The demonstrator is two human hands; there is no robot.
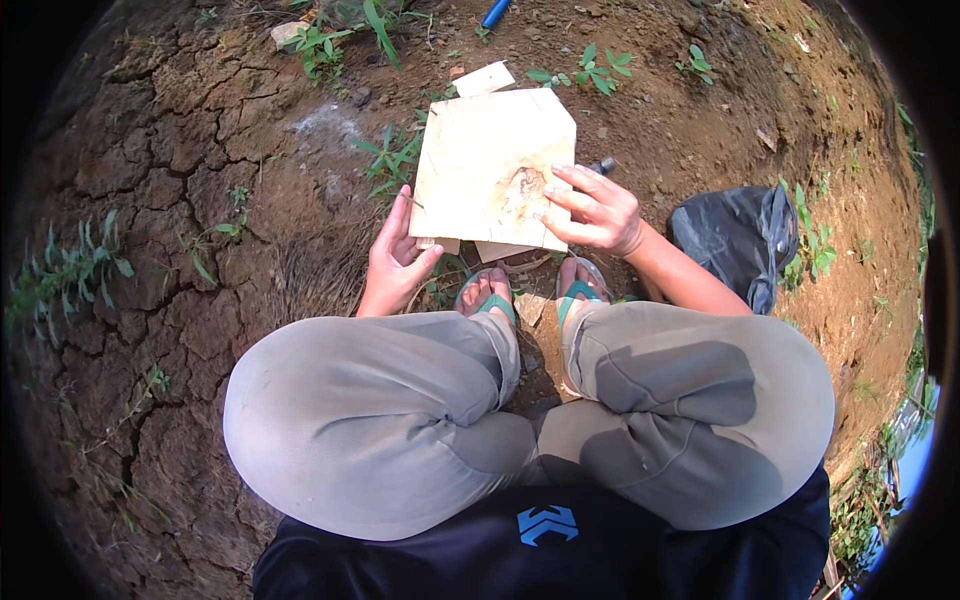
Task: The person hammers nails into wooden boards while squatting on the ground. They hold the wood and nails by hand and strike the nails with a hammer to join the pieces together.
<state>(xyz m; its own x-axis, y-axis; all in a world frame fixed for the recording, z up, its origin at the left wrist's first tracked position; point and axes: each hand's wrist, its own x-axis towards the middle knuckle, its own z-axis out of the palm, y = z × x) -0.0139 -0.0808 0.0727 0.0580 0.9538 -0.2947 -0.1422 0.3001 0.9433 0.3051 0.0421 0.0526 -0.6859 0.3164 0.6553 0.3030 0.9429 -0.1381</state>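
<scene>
A flat, pale wooden board [475, 165] with one cut corner and a dark knot is in front of me, above my feet. My left hand [392, 265] grips its lower left edge, with the thumb near the bottom corner and the fingers along the side. On the right edge, my right hand [606, 214] is closed on the board, its fingertips lying on the top face beside the knot. The right thumb is hidden. Under the near edge, parts of other wood pieces [500, 250] show; the board covers the rest.
A small wood offcut [485, 79] lies just beyond the board. Past its right edge, a dark, rounded tool end [604, 166] pokes out. A black plastic bag [735, 235] sits at the right, and a blue rod-shaped thing [495, 13] lies far off. Cracked soil [150, 190] surrounds me.
</scene>
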